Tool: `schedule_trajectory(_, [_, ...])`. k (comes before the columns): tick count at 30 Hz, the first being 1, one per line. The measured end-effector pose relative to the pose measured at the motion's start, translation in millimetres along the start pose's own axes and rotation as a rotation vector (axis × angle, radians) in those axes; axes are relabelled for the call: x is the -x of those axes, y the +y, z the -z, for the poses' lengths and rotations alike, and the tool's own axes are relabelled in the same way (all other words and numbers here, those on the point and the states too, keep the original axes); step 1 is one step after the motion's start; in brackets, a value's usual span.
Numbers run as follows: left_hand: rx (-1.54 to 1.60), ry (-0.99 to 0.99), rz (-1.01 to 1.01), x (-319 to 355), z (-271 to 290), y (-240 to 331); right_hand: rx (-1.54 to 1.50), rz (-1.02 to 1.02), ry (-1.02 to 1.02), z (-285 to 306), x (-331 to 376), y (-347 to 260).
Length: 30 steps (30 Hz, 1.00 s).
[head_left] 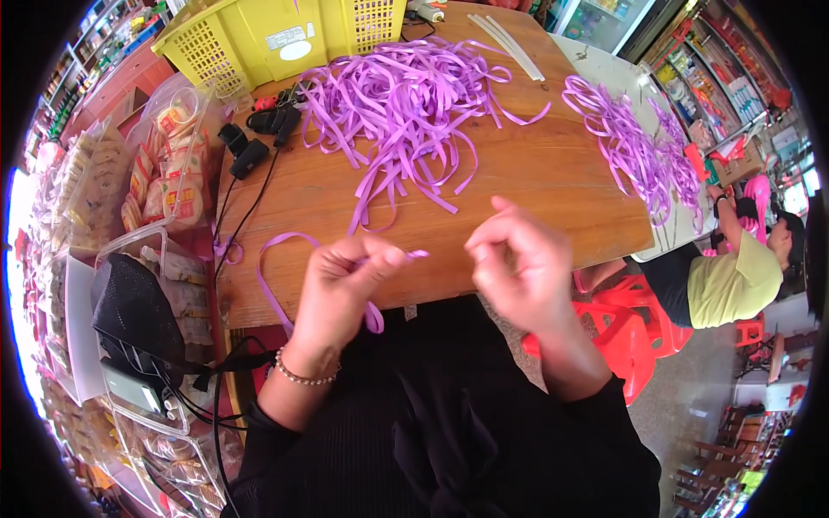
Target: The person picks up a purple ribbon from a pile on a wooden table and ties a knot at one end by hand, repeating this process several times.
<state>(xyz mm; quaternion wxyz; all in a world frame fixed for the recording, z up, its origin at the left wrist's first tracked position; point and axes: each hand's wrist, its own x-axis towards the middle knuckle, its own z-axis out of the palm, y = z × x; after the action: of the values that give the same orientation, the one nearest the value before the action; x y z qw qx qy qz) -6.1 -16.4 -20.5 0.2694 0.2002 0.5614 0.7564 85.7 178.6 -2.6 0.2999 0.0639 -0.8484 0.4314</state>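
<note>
My left hand (341, 281), with a beaded bracelet at the wrist, pinches a narrow purple ribbon (275, 289) near its end. A short tip of it sticks out past the thumb, and the rest loops over the table's near edge. To the right, apart from it, my right hand (522, 268) is raised with its fingers curled in, slightly blurred. Whether anything is between those fingers is hidden. Beyond both hands a large tangled heap of purple ribbons (397, 95) lies on the wooden table (535, 164).
A yellow plastic crate (250, 43) stands behind the heap. Black cables with adapters (249, 158) lie at left, white sticks (509, 47) at the back. More ribbons (626, 142) cover a white table at right. Packaged goods (177, 164) fill bins leftward. A person (734, 281) bends beside red stools (617, 337).
</note>
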Motion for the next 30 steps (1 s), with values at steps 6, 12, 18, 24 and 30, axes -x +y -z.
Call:
schedule_trajectory(6, [0.025,0.045,0.013,-2,-2,2,0.068,-0.051,-0.074,6,-5,-20])
schedule_trajectory(12, [-0.004,-0.014,0.054,0,-3,8,0.321,0.208,-0.070,-5,-17,-23])
schedule_trajectory(18, [-0.059,-0.007,0.044,-1,-4,5,0.221,0.059,-0.035,-13,-16,-13])
schedule_trajectory(24, [-0.137,-0.085,0.028,-11,-11,5,-0.053,-0.053,-0.156,-7,-13,-1])
schedule_trajectory(30, [-0.341,-0.099,-0.050,-20,26,4,-0.644,-0.468,0.350,60,-18,69])
